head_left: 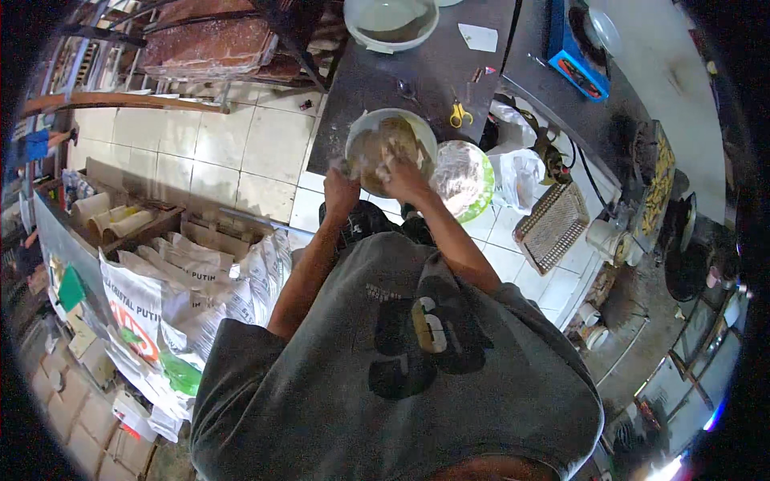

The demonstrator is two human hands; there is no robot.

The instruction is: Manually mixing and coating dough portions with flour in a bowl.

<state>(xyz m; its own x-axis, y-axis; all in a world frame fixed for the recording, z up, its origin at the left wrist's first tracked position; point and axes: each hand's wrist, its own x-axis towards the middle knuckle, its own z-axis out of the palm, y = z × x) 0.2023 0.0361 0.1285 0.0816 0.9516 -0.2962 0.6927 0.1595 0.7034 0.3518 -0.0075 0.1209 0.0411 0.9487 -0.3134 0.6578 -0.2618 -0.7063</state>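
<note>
A whitish bowl [431,135] stands at the near edge of the dark table, with a lump of brown dough [399,132] and loose flour-like powder inside. My left hand [342,189] is closed at the bowl's left near rim, seemingly gripping it. Over the near right side of the bowl, my right hand [403,174] reaches in with fingers stretched onto the dough. Its fingertips look pale and slightly blurred. Right beside the bowl, lower down, sits a green-rimmed basin [488,186] holding white powder.
Yellow-handled scissors [459,115] and a dark spoon-like utensil [407,90] lie on the table [365,84]. Another white bowl [393,40] is at its far end. White sacks [180,297] stand at my left. A perforated tray [552,227] rests on the right.
</note>
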